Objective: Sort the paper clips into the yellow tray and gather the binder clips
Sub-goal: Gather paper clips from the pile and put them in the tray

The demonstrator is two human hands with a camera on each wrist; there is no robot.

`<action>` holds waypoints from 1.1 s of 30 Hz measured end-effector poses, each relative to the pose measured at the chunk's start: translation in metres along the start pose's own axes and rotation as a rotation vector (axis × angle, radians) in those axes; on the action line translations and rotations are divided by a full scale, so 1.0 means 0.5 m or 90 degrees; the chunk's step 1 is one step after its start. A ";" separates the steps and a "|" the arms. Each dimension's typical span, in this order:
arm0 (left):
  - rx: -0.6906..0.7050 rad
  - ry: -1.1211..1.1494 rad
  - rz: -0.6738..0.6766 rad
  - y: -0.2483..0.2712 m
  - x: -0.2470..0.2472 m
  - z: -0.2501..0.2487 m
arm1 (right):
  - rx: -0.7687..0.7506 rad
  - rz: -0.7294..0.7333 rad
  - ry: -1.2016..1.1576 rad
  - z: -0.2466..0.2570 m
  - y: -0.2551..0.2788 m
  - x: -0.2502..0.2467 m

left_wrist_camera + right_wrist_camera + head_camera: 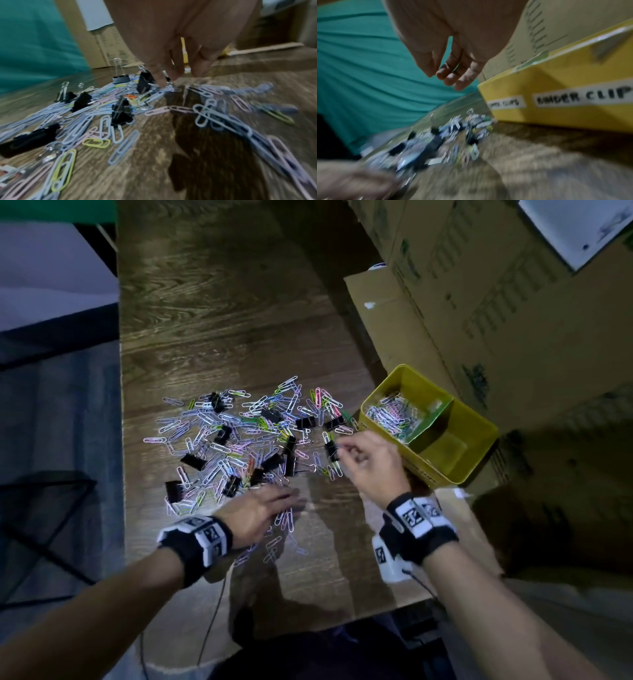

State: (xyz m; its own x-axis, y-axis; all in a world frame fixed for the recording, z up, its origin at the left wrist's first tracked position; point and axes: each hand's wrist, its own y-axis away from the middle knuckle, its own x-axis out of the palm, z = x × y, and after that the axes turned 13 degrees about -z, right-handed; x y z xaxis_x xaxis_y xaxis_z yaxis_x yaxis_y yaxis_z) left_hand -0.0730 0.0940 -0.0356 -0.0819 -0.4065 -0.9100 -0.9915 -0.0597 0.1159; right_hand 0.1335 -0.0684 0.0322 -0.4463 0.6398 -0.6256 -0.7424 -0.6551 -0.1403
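Pastel paper clips [219, 436] (white, pink, blue, green, yellow) lie scattered on the wood-grain table [212, 313], mixed with black binder clips [193, 462] whose wire handles stand up or lie flat. Yellow tray [479, 436], just right of the heap, has a green divider; its far compartment holds a mound of paper clips. Front labels, blurred, read "BINDER CLIP" and a smaller one. Left hand [263, 511], fingers straight, fingertips [161, 81] pressing clips at the heap's near edge. Right hand [371, 462] hovers by the tray, its grip loosely curled, holding nothing.
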 end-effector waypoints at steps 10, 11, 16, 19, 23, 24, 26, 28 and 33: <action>0.043 -0.038 -0.043 0.140 0.047 0.007 | -0.028 0.414 0.252 0.014 0.228 0.177; 0.005 -0.039 -0.056 0.151 0.039 0.018 | -0.052 0.408 0.271 0.018 0.234 0.184; -0.092 -0.060 -0.076 0.148 -0.002 0.067 | -0.162 0.385 0.301 0.057 0.218 0.234; -0.127 -0.025 -0.152 0.140 -0.027 0.089 | -0.161 0.353 0.338 0.079 0.188 0.264; -0.311 -0.034 -0.241 0.212 -0.019 0.127 | -0.138 0.339 0.381 0.088 0.161 0.287; -0.359 -0.048 -0.229 0.235 -0.008 0.132 | -0.126 0.333 0.384 0.089 0.160 0.286; -0.411 -0.079 -0.182 0.265 0.017 0.127 | -0.118 0.320 0.376 0.086 0.165 0.281; -0.406 -0.077 -0.162 0.270 0.036 0.108 | -0.123 0.314 0.360 0.084 0.180 0.270; -0.318 -0.051 -0.186 0.239 0.057 0.070 | -0.137 0.325 0.344 0.081 0.231 0.244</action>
State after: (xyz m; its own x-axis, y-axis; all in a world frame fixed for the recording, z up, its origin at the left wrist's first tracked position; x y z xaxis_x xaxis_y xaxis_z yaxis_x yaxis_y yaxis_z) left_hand -0.1973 0.1072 -0.0616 0.1608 -0.2400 -0.9574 -0.8073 -0.5900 0.0123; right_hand -0.0270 -0.0498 -0.0289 -0.3607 -0.0111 -0.9326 -0.3716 -0.9154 0.1546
